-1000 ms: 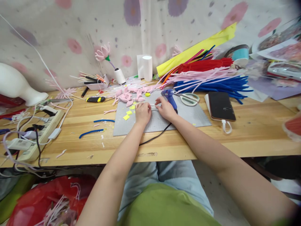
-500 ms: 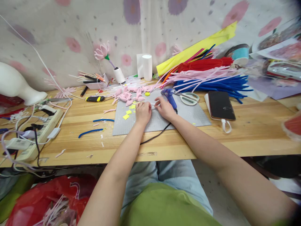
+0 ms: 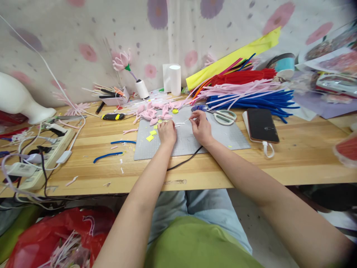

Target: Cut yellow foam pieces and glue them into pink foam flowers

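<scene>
Both my hands rest over a grey cutting mat [image 3: 220,137] on the wooden table. My left hand [image 3: 166,133] is closed, fingers curled down on the mat, pinching one end of a thin white strip [image 3: 181,123]. My right hand [image 3: 201,128] is closed too, its fingertips pinching the strip's other end and lifted a little. The blue glue gun [image 3: 198,108] lies just behind my right hand, mostly hidden by it. Pink pipe-cleaner petals [image 3: 152,113] and small yellow scraps [image 3: 150,136] lie on the mat near my left hand.
White-handled scissors [image 3: 224,116] and a phone [image 3: 262,125] on its cable lie to the right. Bundles of blue, pink and red pipe cleaners [image 3: 251,93] pile at the back right. A power strip [image 3: 41,158] with cords sits left. Blue pipe-cleaner pieces [image 3: 107,157] lie left of the mat.
My right hand has lifted and drawn back from the left, stretching the thin white strip between them and covering more of the glue gun. My left hand has stayed about where it was.
</scene>
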The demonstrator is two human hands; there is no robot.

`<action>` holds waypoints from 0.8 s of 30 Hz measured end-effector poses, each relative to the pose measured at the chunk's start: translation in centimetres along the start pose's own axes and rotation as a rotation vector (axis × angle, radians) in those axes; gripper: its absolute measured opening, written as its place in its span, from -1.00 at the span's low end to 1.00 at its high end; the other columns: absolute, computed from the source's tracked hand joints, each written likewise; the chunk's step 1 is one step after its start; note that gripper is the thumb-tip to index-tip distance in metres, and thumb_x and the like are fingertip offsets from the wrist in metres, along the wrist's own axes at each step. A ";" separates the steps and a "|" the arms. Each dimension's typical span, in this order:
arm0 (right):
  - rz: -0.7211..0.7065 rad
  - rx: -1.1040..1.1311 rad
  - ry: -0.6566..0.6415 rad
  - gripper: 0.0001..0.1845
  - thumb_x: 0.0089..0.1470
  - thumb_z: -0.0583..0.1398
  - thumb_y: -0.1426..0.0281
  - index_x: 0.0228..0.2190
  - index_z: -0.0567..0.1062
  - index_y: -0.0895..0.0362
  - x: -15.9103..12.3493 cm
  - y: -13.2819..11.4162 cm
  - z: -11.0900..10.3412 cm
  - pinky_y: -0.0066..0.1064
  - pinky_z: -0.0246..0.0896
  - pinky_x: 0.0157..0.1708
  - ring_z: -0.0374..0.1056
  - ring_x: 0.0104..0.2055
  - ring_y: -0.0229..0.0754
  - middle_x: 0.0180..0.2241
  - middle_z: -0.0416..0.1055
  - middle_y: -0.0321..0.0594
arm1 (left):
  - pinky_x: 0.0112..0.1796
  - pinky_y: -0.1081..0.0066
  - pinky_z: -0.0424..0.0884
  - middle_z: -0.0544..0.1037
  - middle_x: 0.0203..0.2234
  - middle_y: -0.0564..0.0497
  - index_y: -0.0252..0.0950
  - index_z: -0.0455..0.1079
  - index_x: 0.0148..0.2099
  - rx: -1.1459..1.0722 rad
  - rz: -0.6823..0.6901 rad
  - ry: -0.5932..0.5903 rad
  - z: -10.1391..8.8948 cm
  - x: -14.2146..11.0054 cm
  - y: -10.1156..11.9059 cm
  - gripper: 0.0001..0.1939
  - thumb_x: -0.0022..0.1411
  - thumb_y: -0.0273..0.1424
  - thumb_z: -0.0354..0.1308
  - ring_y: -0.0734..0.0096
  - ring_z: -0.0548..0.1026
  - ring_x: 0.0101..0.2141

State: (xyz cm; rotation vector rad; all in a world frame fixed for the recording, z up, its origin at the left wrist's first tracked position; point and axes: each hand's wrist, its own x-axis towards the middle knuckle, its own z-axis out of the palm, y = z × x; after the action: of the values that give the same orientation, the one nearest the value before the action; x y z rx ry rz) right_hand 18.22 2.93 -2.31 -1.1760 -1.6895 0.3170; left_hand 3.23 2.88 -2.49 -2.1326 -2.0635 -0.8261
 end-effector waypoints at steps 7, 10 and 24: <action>0.066 -0.054 -0.196 -0.71 0.00 0.06 0.47 -0.17 0.25 0.10 -0.1 0.5 0.4 -0.32 0.19 -0.33 0.34 -0.38 -0.18 -0.28 0.45 -0.18 | -0.01 0.18 0.14 0.50 -0.23 -0.14 -0.27 0.37 -0.14 -0.167 -0.016 0.105 -0.9 -0.2 -0.2 -0.69 0.08 -0.60 -0.02 0.16 0.37 -0.08; 0.069 -0.075 -0.215 -0.72 0.01 0.06 0.48 -0.17 0.25 0.11 -0.1 0.2 0.6 -0.31 0.19 -0.32 0.35 -0.37 -0.17 -0.26 0.46 -0.16 | 0.04 0.22 0.12 0.46 -0.10 -0.11 -0.25 0.34 -0.08 -0.256 -0.011 0.237 -1.5 -0.4 -0.3 -0.67 0.13 -0.58 -0.06 0.22 0.33 0.00; 0.118 -0.018 -0.163 -0.70 -0.02 0.06 0.45 -0.17 0.22 0.11 -0.2 0.3 0.6 -0.32 0.18 -0.35 0.32 -0.45 -0.21 -0.29 0.46 -0.18 | -0.22 0.30 0.27 0.47 -0.46 -0.04 -0.21 0.26 -0.29 -0.366 -0.238 -0.094 -3.6 -0.1 -1.5 -0.67 0.32 -0.18 -0.24 0.24 0.48 -0.31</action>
State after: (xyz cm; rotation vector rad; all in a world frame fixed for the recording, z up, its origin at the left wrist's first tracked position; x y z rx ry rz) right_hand 17.89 3.10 -2.83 -1.2947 -1.7689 0.4825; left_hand 0.67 1.51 0.09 -2.1509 -2.4092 -1.2419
